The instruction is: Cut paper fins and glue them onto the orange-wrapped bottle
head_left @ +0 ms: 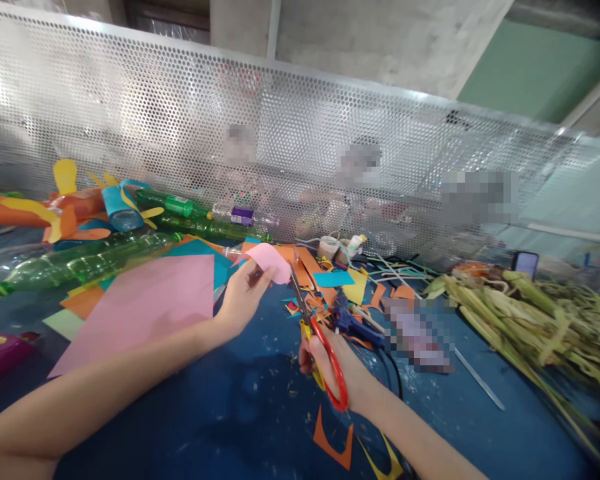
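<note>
A small piece of pink paper (269,261) is pinched between the thumb and fingers of my left hand (241,297). My right hand (337,367) is wrapped round the red and yellow handles of a pair of scissors (305,307). The scissors' blades point up and to the left, with their tips at the right edge of the pink piece. Whether the blades touch the paper is too small to tell. A large pink sheet (150,307) lies to the left of my left hand, over other coloured sheets.
Plastic bottles (85,263) lie at the left and back, near a magenta tool (5,353). A blue glue gun (355,325) and paper scraps (333,447) surround my right hand. Corn husks (520,320) lie at right. People show behind the perforated metal screen (290,133).
</note>
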Available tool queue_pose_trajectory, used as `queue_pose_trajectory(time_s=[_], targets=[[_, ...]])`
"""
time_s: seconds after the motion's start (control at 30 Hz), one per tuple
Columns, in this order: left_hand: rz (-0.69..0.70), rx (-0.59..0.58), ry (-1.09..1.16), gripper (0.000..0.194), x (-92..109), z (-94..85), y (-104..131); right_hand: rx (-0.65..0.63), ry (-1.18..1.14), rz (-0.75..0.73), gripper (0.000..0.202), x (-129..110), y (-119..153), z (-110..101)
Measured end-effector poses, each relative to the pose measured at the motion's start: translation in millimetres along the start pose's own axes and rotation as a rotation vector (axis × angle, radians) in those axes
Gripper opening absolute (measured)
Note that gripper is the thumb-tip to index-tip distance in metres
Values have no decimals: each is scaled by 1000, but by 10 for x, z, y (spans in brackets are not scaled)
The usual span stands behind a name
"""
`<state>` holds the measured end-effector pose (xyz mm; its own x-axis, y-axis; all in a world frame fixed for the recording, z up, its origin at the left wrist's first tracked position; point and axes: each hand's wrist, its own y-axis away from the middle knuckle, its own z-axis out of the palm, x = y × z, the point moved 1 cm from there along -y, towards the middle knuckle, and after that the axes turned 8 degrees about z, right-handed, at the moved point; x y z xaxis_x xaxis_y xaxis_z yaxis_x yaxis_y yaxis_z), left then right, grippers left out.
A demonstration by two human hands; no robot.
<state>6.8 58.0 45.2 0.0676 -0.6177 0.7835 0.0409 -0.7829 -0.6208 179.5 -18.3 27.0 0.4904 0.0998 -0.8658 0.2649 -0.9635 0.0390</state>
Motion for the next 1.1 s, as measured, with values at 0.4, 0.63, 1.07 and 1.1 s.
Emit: queue_pose_trajectory(time_s=[0.4,0.63,1.07,1.1], targets=[[-3,-62,-10,19,75,20,65,43,87,-105,50,9,-9,-37],[-1,-62,-37,19,59,19,66,46,99,-116,51,-2,-2,-40],[-8,-60,-11,20,72,36,75,59,137,-152,51,-20,4,-54],[-9,-58,0,20,70,37,73,62,143,-155,51,-26,6,-57]])
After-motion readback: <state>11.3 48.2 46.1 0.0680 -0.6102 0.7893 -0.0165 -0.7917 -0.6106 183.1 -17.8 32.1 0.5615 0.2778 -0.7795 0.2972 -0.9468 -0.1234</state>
